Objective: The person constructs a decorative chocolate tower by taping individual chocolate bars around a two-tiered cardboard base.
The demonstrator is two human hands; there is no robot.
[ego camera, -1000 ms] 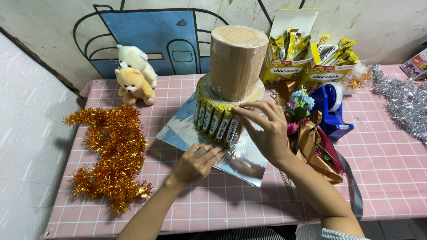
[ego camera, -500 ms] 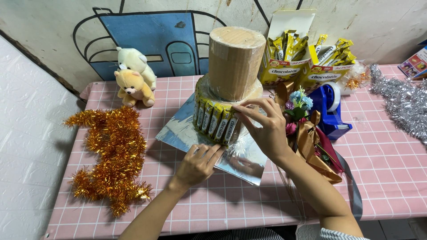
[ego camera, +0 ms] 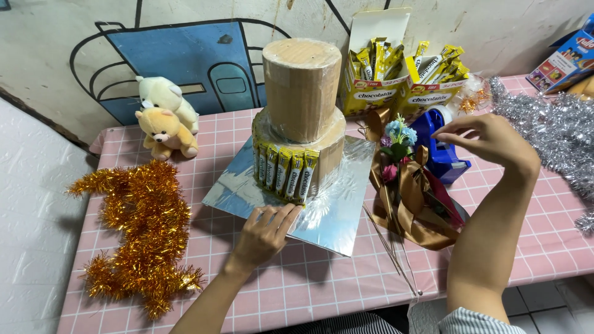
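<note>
**Left hand steadies the silver board, right hand hovers at the tape dispenser**

At the far left of the pink checked worktop lies a sprawl of orange-gold tinsel garland. Behind it, near the wall, two small plush bears, one cream and one tan, sit together.

In the middle stands a two-tier cardboard cylinder tower on a square silver foil board, which is turned corner-on toward the person. A row of yellow chocolate stick packets stands upright against the near left face of the lower tier. The left hand rests palm down on the near edge of the board, fingers spread flat and touching the foil just below the packets; its grip is open and holds nothing.

Right of the board lies a bundle of brown satin ribbon with small blue and pink artificial flowers, with thin wooden skewers running toward the near edge. Beyond it sits a blue tape dispenser. The right hand hovers just above the dispenser, thumb and forefinger drawn close together at its top; whether they pinch anything cannot be told.

At the far side stand open yellow cartons of chocolate sticks. Silver tinsel fills the right edge.
</note>
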